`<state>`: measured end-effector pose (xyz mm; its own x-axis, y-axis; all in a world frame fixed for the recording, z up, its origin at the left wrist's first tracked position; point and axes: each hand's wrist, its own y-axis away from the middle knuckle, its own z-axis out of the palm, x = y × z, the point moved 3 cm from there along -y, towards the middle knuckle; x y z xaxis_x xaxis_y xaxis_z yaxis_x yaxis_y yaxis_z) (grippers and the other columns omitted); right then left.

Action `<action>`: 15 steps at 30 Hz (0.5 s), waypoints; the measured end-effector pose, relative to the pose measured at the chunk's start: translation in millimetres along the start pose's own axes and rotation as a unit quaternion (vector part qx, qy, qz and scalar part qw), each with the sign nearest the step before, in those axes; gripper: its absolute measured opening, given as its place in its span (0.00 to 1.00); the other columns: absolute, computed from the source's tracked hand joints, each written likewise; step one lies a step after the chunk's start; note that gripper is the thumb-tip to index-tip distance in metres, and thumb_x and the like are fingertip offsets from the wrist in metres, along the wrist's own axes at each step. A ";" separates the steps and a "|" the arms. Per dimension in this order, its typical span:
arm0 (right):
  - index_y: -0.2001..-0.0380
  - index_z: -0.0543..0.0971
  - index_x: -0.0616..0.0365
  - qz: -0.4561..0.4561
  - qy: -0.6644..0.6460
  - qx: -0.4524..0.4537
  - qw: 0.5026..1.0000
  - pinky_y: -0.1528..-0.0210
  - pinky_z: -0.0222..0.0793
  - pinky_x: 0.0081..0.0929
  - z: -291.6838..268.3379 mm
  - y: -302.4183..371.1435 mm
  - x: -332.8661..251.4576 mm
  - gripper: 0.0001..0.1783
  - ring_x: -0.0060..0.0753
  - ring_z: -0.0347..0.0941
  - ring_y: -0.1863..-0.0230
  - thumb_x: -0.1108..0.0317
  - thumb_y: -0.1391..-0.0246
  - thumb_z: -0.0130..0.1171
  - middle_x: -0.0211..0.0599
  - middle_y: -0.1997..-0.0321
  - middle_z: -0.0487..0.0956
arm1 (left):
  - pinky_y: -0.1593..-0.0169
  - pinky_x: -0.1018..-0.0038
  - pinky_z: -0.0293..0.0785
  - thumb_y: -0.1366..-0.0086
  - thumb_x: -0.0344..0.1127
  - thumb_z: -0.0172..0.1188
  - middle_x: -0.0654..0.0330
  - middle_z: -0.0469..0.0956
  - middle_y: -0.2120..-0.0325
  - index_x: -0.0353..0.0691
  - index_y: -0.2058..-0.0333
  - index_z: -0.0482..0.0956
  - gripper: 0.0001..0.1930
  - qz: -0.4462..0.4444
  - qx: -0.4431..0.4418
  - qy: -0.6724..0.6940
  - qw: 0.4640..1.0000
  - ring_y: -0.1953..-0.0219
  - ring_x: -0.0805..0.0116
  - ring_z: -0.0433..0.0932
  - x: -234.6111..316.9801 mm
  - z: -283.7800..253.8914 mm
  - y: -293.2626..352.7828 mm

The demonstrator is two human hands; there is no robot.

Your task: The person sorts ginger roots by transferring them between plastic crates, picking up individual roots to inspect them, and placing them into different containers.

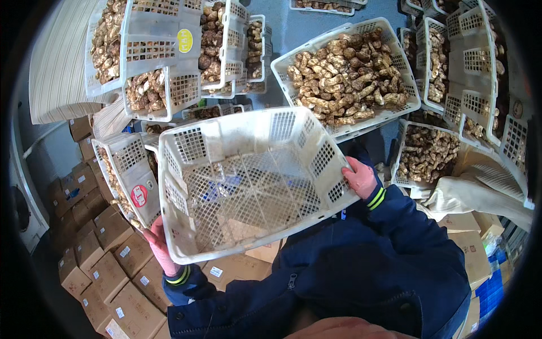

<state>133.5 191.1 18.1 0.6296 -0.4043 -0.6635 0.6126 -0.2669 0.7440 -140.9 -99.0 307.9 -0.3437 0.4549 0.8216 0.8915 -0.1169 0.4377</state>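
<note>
Held out in front of me, a white plastic crate (237,133) with lattice walls and a mesh floor tilts so its inside shows. It has no mushrooms in it. My left hand (160,243) grips its near left corner; some fingers are hidden behind the wall. My right hand (360,178) is closed over the rim on the right side. Just beyond it stands another white crate (339,129), heaped with brown-capped mushrooms (350,76) on thick pale stems.
Stacked crates of mushrooms rise at the far left (152,37) and right (474,99). A crate with a red label (127,161) is close to my left hand. Cardboard boxes (110,277) cover the lower left; more boxes (471,254) and pale fabric (474,198) lie right.
</note>
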 end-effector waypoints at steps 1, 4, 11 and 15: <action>0.51 0.72 0.56 -0.012 0.044 0.023 0.999 0.73 0.69 0.27 4.2 -7.5 3.1 0.20 0.30 0.74 0.79 0.63 0.48 0.50 0.39 0.76 0.77 | 0.57 0.74 0.67 0.37 0.65 0.41 0.60 0.75 0.64 0.31 0.57 0.73 0.35 -0.013 -0.028 -0.030 0.999 0.63 0.70 0.72 -1.0 -2.5 2.5; 0.47 0.69 0.53 -0.068 0.143 0.023 0.987 0.63 0.71 0.28 9.7 -32.0 -5.6 0.24 0.35 0.77 0.67 0.61 0.47 0.53 0.44 0.66 0.79 | 0.59 0.80 0.68 0.37 0.45 0.55 0.62 0.76 0.64 0.31 0.58 0.72 0.20 -0.129 0.013 -0.314 0.941 0.63 0.76 0.72 -43.8 -46.8 9.8; 0.48 0.69 0.50 -0.339 0.503 0.183 0.774 0.61 0.70 0.34 -0.1 -176.6 -42.1 0.23 0.40 0.73 0.62 0.60 0.49 0.54 0.39 0.62 0.74 | 0.81 0.82 0.59 0.47 0.32 0.64 0.67 0.71 0.82 0.34 0.68 0.74 0.11 -0.186 0.161 -0.203 0.948 0.84 0.81 0.64 -159.2 -62.1 51.1; 0.52 0.70 0.49 -0.299 0.635 0.093 0.706 0.65 0.69 0.34 -16.0 -224.7 -6.2 0.19 0.36 0.73 0.65 0.70 0.50 0.49 0.33 0.66 0.75 | 0.80 0.80 0.62 0.49 0.31 0.64 0.64 0.72 0.83 0.34 0.73 0.72 0.10 -0.163 0.220 -0.223 0.936 0.83 0.79 0.66 -188.8 -67.6 57.2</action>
<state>-0.3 267.6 -146.2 0.2788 0.9084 -0.3117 0.9511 -0.2164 0.2202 -45.0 -251.3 202.5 -0.5484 0.7376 0.3940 0.8299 0.4223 0.3647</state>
